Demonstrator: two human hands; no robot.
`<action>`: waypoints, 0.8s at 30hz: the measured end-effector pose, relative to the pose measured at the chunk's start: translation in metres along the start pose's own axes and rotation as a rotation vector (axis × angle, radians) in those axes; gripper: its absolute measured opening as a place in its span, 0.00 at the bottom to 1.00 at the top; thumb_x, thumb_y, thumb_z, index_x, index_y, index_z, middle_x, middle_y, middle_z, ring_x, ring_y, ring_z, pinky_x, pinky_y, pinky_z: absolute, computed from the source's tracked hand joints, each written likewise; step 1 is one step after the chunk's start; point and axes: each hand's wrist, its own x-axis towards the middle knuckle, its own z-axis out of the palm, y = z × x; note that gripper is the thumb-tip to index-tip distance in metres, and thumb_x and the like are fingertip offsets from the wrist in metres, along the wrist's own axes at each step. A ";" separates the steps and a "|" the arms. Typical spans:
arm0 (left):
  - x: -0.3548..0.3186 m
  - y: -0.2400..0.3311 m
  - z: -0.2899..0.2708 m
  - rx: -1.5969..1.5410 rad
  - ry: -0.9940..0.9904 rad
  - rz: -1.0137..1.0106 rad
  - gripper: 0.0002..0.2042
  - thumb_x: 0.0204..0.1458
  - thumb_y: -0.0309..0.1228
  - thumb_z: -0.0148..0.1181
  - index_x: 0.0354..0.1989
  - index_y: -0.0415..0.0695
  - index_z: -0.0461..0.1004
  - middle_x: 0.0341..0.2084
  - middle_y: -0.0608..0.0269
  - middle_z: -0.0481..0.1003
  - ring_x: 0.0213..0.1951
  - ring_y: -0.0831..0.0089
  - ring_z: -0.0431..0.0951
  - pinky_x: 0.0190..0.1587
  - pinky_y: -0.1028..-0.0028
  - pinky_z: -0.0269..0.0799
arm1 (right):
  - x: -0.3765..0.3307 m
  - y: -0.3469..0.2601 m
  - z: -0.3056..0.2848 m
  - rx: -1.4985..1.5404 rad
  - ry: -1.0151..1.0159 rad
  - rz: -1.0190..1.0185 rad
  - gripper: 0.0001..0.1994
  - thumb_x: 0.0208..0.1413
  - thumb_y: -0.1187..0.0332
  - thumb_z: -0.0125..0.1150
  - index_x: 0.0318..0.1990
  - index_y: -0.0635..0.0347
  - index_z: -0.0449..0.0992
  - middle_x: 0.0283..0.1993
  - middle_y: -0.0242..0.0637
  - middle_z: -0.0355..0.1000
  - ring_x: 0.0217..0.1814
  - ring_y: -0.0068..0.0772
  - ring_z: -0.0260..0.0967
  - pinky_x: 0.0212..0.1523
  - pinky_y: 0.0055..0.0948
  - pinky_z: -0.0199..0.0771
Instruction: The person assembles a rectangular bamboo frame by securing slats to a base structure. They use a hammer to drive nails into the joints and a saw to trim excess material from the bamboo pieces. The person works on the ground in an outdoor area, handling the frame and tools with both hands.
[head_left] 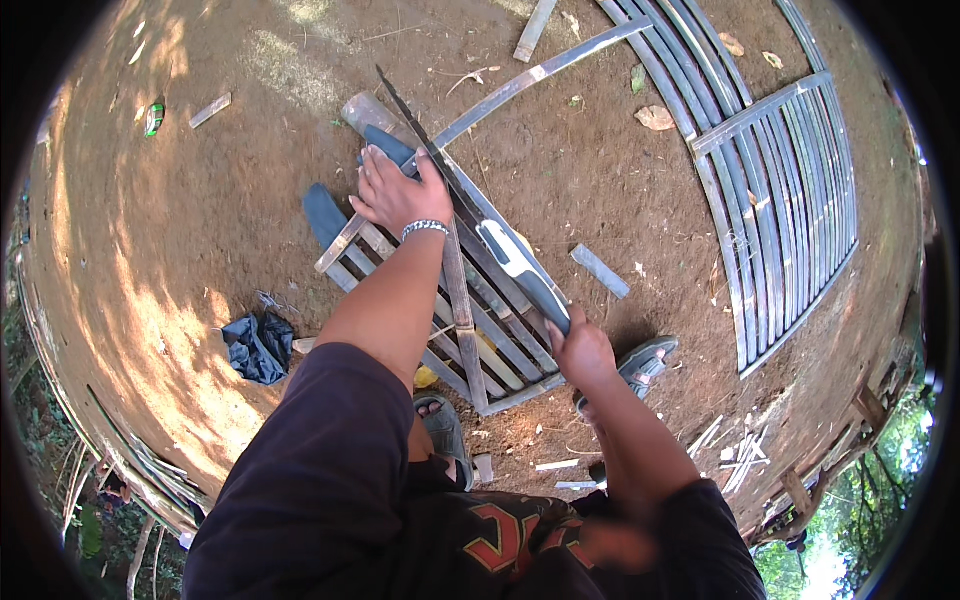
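In my right hand (585, 350) is the handle of a hand saw (510, 252), grey-blue with a white part. Its long dark blade slants up and left, passing close beside my left hand (402, 190). That hand wears a chain bracelet and is closed over the far end of a small bamboo slat panel (465, 325); its fingertips are partly hidden. The panel lies in front of my feet, with a diagonal strip across its slats. Two dark blue-grey rounded flat pieces (322, 212) show at its far left end, partly covered.
A larger bamboo slat panel (790, 200) lies on the soil at right. Nearby are a loose bamboo offcut (600, 271), a black plastic bag (258, 347), a small green packet (154, 119) and cut strips (745, 455). My sandalled foot (645, 365) stands beside the small panel.
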 end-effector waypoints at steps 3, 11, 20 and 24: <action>-0.001 0.001 -0.002 0.004 0.001 -0.016 0.37 0.57 0.52 0.51 0.69 0.38 0.59 0.70 0.53 0.58 0.70 0.55 0.55 0.72 0.45 0.36 | -0.002 0.002 0.004 0.007 0.040 -0.039 0.25 0.63 0.51 0.56 0.55 0.64 0.66 0.35 0.61 0.76 0.38 0.64 0.77 0.40 0.54 0.78; 0.002 0.001 -0.003 -0.011 -0.004 -0.034 0.38 0.57 0.54 0.50 0.70 0.38 0.58 0.71 0.54 0.57 0.71 0.55 0.54 0.73 0.47 0.34 | -0.020 0.011 -0.013 0.067 -0.041 0.007 0.26 0.65 0.48 0.53 0.54 0.66 0.67 0.35 0.59 0.77 0.41 0.63 0.77 0.44 0.54 0.77; 0.004 0.000 -0.006 0.002 -0.016 -0.041 0.38 0.57 0.54 0.50 0.70 0.38 0.58 0.71 0.55 0.57 0.72 0.57 0.53 0.73 0.47 0.34 | -0.024 0.025 -0.003 0.027 0.039 -0.013 0.24 0.64 0.49 0.54 0.52 0.63 0.67 0.35 0.59 0.76 0.39 0.63 0.77 0.41 0.55 0.77; 0.011 0.008 -0.005 -0.001 0.019 -0.025 0.38 0.57 0.53 0.50 0.69 0.36 0.59 0.70 0.54 0.59 0.70 0.56 0.56 0.72 0.47 0.37 | -0.002 -0.004 -0.015 0.032 -0.011 -0.024 0.25 0.64 0.49 0.54 0.52 0.65 0.66 0.37 0.60 0.76 0.40 0.64 0.76 0.42 0.56 0.76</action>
